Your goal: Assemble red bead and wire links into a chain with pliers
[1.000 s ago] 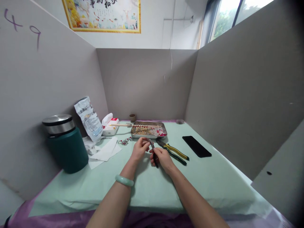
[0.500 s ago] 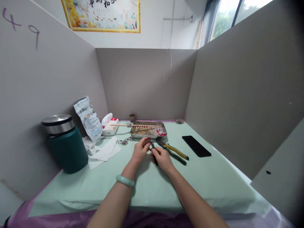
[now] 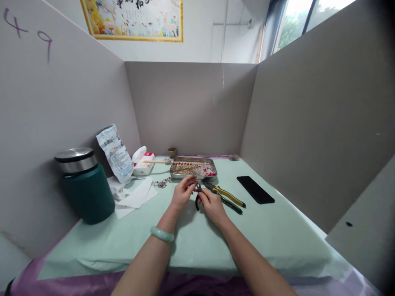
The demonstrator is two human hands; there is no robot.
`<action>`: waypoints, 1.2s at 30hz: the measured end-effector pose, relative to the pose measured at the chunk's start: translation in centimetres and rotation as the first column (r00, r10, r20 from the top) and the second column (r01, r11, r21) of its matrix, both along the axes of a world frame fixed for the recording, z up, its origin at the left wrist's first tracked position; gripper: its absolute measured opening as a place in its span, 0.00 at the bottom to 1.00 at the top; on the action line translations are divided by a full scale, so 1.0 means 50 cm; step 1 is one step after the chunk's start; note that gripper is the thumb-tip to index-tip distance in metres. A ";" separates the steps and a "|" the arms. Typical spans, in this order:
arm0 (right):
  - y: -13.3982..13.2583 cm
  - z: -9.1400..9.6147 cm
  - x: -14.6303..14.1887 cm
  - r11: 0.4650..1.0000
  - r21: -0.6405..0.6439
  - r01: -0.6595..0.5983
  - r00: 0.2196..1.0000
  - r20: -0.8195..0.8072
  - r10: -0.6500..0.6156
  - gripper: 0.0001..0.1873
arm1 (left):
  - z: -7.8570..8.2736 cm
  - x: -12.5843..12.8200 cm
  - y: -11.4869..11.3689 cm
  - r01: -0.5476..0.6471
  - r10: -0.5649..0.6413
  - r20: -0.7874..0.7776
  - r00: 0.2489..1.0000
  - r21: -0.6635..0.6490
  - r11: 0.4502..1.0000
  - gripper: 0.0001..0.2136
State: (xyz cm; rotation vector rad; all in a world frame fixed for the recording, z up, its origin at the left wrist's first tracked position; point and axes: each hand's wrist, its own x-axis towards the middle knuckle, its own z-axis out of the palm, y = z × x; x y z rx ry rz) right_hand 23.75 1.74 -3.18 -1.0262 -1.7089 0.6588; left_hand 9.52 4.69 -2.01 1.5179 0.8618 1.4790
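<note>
My right hand [image 3: 211,202] is closed around a small pair of pliers [image 3: 198,197] with dark handles; one handle stands apart from the other. The jaws point up toward the fingertips of my left hand [image 3: 182,194]. Those fingers are pinched together beside the jaws, and the tiny piece between them is too small to make out. Just beyond my hands lies a metal tray [image 3: 174,176] with gold-coloured, clear and red beads. A stick [image 3: 159,162] strung with red beads rests across it. To the left is a beaded chain [image 3: 161,183] with red beads.
Larger yellow-and-green pliers [image 3: 230,196] and a black phone [image 3: 255,190] lie to the right. On the left stand a teal flask [image 3: 88,193], a foil pouch [image 3: 115,154], a tissue pack [image 3: 143,164] and white paper [image 3: 137,197]. Grey partitions [image 3: 191,109] enclose three sides.
The small pliers' handles have spread, with one now swung out to the left below my hands. Both hands stay almost where they were.
</note>
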 end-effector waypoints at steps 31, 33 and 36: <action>0.013 0.000 0.039 0.985 -0.095 -0.144 0.989 -0.038 0.141 0.16 | -0.010 0.006 -0.010 0.204 -0.229 -0.231 0.946 -0.128 0.971 0.15; 0.014 -0.003 0.036 0.991 -0.094 -0.094 0.995 -0.037 0.091 0.16 | -0.013 0.005 -0.006 0.184 -0.207 -0.214 0.955 -0.123 0.975 0.15; 0.013 -0.005 0.029 0.998 -0.059 -0.019 1.000 -0.026 0.017 0.17 | -0.016 0.008 0.003 0.136 -0.149 -0.170 0.974 -0.087 0.987 0.15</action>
